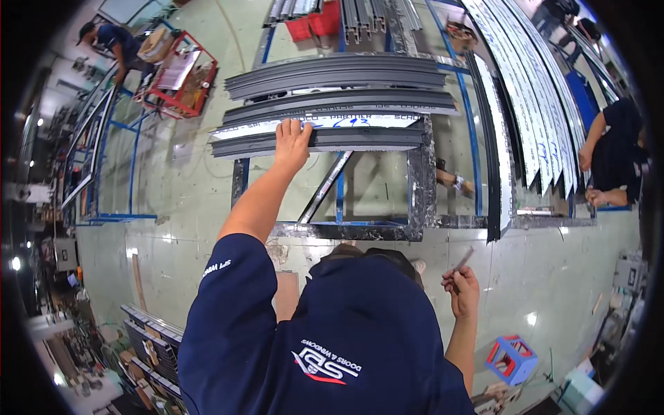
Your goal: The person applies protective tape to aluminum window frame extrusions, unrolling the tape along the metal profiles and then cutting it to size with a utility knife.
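My left hand point(293, 145) is closed over the edge of a dark profile point(366, 138) that has a white printed film strip with blue handwriting. This profile lies nearest to me on a metal work frame point(418, 187). Behind it, more dark profiles point(339, 77) lie side by side. Off to the right, my right hand point(461, 285) is raised above the floor, its fingers closed around a small thin flat piece point(465, 259) that sticks up from them. What that piece is cannot be made out.
Long film-covered profiles point(536, 104) lie at the right, beside a co-worker point(619, 155). Another person point(117, 45) bends near a red cart point(181, 76) at the upper left. A blue and red stool point(512, 360) stands at the lower right.
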A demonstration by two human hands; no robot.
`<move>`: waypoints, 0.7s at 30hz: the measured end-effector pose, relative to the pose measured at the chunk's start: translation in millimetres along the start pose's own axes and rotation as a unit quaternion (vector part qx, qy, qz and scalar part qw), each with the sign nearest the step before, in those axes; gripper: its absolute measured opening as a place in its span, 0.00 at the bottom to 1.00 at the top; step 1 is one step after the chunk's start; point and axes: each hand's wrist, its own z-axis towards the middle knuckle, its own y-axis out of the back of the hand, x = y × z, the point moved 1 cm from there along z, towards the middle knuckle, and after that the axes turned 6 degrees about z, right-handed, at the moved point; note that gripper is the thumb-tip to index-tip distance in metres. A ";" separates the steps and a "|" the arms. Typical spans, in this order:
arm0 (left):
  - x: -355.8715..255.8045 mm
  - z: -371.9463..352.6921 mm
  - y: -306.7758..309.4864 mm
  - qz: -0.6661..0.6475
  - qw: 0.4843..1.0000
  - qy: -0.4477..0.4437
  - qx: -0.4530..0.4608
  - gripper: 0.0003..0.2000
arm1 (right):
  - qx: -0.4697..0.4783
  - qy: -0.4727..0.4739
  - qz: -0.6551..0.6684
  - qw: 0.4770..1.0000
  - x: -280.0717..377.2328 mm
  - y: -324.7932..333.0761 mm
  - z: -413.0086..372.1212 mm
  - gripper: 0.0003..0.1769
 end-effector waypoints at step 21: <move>27.8 -5.2 115.5 -0.292 0.891 -0.110 0.329 0.39 | -0.053 0.016 -0.087 0.995 -26.3 -47.8 -6.9 0.05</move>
